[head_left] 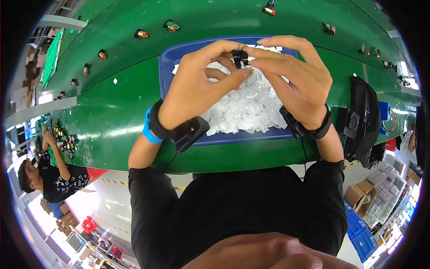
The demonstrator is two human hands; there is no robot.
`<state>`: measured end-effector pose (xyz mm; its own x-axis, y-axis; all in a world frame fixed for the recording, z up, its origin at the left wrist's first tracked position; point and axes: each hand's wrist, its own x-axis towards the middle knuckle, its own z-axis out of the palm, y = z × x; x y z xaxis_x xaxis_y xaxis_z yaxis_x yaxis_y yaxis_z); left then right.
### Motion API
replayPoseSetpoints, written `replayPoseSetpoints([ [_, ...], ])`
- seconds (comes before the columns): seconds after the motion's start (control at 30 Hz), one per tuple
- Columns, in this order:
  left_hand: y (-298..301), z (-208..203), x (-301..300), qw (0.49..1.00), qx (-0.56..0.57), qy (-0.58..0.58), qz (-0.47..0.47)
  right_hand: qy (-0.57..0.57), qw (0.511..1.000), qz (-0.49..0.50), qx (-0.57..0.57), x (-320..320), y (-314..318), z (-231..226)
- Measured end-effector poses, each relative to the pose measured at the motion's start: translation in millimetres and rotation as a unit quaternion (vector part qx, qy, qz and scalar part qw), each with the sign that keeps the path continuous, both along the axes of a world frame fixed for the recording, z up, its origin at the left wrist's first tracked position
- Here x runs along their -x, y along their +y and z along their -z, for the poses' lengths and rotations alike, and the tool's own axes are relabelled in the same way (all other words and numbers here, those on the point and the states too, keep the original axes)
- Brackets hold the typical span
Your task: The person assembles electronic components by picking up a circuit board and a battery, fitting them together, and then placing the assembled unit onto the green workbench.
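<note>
Holding a small black plastic part (240, 57) between them, the left hand (197, 89) and the right hand (293, 76) meet near the top middle of the frame. Both hands pinch it tight with thumb and fingertips, so the fingers are close together, not spread wide. The part looks tiny, dark and blocky, with a thin blue wire loop (244, 42) sticking up from it. To do this well, I think the fingers should press gently and keep the part steady, so the thin wire does not bend.

Right under the hands sits a blue plastic tray (166, 67) full of little white square pieces (251, 110). The tray rests on a long green counter (116, 112). More small parts with wires (142, 33) lie spread out along the top of the frame. Another person (49, 172) works at the lower left.
</note>
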<state>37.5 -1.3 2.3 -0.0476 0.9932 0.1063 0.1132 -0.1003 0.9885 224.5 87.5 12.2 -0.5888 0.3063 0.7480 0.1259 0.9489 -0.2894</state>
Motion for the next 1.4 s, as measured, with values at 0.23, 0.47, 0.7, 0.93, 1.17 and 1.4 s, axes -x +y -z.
replayPoseSetpoints([
  [0.23,4.4,1.3,5.7,0.998,-0.053,-0.035,-0.011,0.064,0.998,0.003,0.028,8.1,0.7,-8.5],
  [0.47,5.8,3.7,3.4,0.986,-0.148,-0.067,-0.026,0.006,0.947,-0.040,0.319,-2.3,-8.9,-7.4],
  [0.7,2.1,-3.3,-5.7,0.983,-0.163,-0.061,-0.050,0.033,0.932,-0.048,0.358,-0.8,-14.7,-5.8],
  [0.93,-7.8,-6.9,-2.5,0.968,-0.218,0.107,-0.063,0.045,0.880,-0.121,0.457,-3.2,-16.7,-14.0],
  [1.17,-6.8,-8.5,-3.1,0.971,-0.213,0.099,-0.054,0.018,0.887,-0.119,0.446,-5.3,-16.0,-13.9],
  [1.4,1.2,-15.1,5.9,0.990,-0.025,-0.138,0.019,-0.014,0.956,-0.016,0.291,-5.0,-2.9,-11.6],
])
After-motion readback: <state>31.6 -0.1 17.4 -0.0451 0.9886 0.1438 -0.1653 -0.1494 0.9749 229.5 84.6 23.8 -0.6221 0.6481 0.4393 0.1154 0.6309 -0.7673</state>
